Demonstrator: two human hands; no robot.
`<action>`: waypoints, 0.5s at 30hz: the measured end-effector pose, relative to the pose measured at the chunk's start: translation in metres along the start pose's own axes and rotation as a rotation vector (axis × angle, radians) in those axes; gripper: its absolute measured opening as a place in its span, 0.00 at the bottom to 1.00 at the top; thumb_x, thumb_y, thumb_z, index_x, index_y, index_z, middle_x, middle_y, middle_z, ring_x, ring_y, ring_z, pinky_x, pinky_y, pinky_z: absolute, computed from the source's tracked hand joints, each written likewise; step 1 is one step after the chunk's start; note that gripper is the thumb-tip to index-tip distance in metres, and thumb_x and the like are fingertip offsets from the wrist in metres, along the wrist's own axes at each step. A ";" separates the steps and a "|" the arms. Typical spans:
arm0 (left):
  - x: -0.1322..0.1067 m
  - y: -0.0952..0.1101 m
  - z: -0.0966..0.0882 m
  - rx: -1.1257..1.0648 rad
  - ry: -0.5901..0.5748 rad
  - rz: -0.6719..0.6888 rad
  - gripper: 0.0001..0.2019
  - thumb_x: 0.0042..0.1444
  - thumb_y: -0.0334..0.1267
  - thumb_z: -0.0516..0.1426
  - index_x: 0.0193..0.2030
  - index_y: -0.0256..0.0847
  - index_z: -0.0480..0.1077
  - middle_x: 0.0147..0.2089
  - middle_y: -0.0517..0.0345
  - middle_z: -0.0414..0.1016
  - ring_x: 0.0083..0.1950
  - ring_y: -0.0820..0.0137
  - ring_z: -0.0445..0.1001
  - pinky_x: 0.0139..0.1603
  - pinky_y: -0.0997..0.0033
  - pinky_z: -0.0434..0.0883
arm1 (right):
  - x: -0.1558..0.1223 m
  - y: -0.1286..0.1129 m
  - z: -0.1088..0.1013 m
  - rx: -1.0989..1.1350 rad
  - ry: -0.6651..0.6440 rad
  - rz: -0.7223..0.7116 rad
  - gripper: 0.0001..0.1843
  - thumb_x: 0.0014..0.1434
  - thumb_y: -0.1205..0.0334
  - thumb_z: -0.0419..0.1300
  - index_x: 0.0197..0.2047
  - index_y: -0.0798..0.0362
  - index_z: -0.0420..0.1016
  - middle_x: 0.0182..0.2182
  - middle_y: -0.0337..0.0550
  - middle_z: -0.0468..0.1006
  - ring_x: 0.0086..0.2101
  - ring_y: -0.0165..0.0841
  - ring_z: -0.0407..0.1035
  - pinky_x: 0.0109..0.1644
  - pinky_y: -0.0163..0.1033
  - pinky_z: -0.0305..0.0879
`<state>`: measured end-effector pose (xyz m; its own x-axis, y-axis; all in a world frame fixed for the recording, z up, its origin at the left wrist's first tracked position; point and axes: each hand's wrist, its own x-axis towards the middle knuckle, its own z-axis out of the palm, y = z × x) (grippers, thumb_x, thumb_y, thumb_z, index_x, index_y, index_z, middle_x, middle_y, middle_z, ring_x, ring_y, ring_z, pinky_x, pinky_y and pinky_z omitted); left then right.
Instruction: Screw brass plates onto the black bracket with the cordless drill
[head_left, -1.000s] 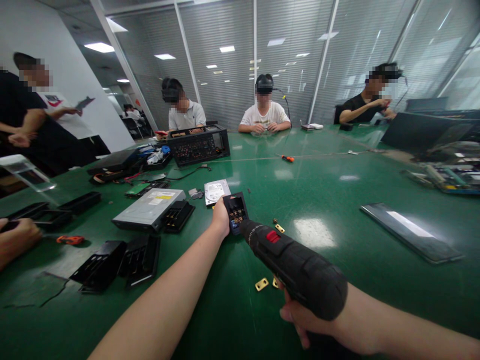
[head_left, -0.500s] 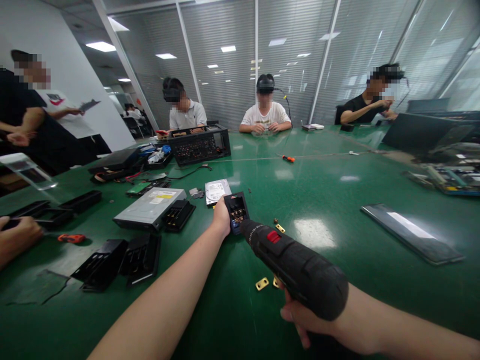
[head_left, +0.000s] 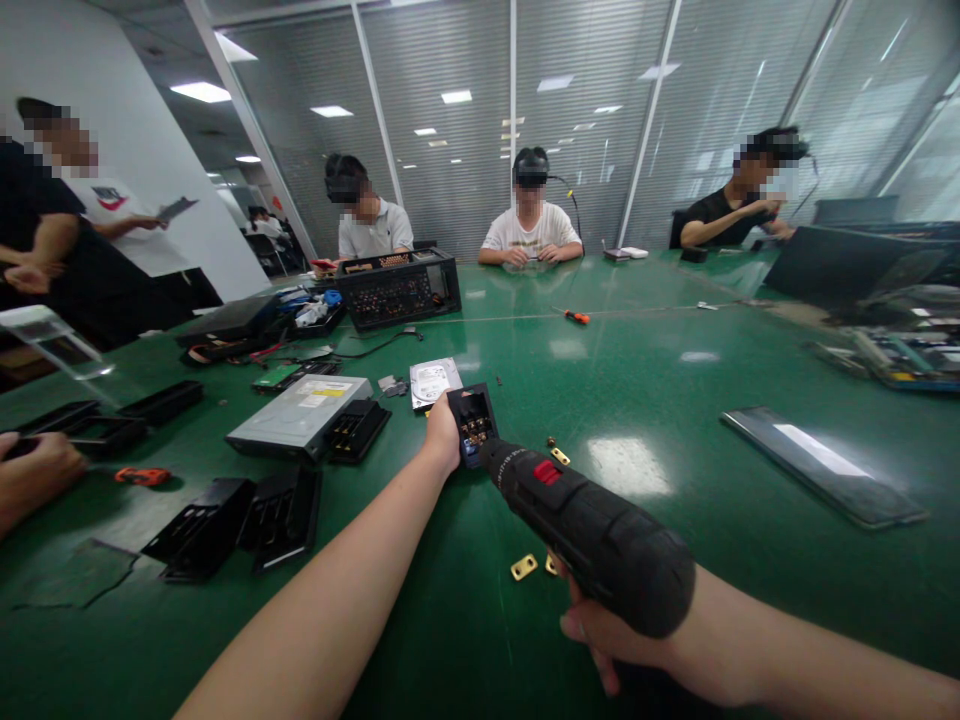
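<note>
My left hand (head_left: 442,436) grips a small black plastic housing (head_left: 484,400) by its left side, tilted up off the green table. Brass-coloured metal parts show inside its open face. In my right hand (head_left: 611,630) is a black cordless drill (head_left: 592,530) with a red switch on top. Its chuck points at the lower part of the housing; the bit's tip is hidden, so I cannot tell whether it touches a screw. Near the drill lie small brass plates (head_left: 523,568), one partly covered by my right hand. Another brass plate (head_left: 560,456) rests beyond the drill.
A hard drive (head_left: 435,380) lies behind the housing, an optical drive (head_left: 300,415) to its left. Black plastic housings (head_left: 279,515) lie nearer. Another person's hand (head_left: 41,475) is at the left edge by an orange-handled screwdriver (head_left: 142,477). A dark flat panel (head_left: 825,468) lies right.
Both hands hold almost the same place. The drill's rear end has shifted very slightly; the housing stays under its chuck.
</note>
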<state>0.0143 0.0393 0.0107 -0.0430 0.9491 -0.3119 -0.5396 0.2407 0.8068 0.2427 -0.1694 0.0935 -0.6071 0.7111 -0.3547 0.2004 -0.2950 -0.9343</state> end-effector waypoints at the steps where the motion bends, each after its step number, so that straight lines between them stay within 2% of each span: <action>1: 0.000 0.000 0.000 -0.007 0.001 -0.004 0.07 0.63 0.41 0.58 0.37 0.42 0.75 0.26 0.54 0.77 0.24 0.59 0.78 0.27 0.62 0.77 | 0.000 -0.001 0.000 -0.004 -0.003 0.002 0.22 0.56 0.59 0.73 0.46 0.45 0.65 0.23 0.25 0.76 0.25 0.29 0.71 0.36 0.38 0.75; 7: 0.001 -0.001 -0.001 -0.046 -0.006 -0.003 0.05 0.62 0.40 0.59 0.38 0.43 0.75 0.26 0.56 0.76 0.24 0.60 0.77 0.26 0.64 0.76 | -0.001 0.000 0.001 0.006 0.000 0.020 0.23 0.54 0.60 0.76 0.44 0.44 0.66 0.22 0.25 0.76 0.25 0.30 0.72 0.34 0.37 0.73; 15: 0.001 -0.001 -0.002 -0.039 0.003 -0.017 0.07 0.63 0.41 0.58 0.38 0.43 0.75 0.26 0.53 0.78 0.24 0.58 0.78 0.28 0.62 0.78 | 0.000 -0.002 0.002 -0.002 0.002 0.022 0.24 0.56 0.58 0.79 0.42 0.44 0.66 0.22 0.24 0.75 0.25 0.30 0.71 0.34 0.37 0.74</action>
<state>0.0133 0.0395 0.0088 -0.0361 0.9443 -0.3271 -0.5727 0.2487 0.7811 0.2408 -0.1706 0.0958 -0.6010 0.7054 -0.3757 0.2155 -0.3096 -0.9261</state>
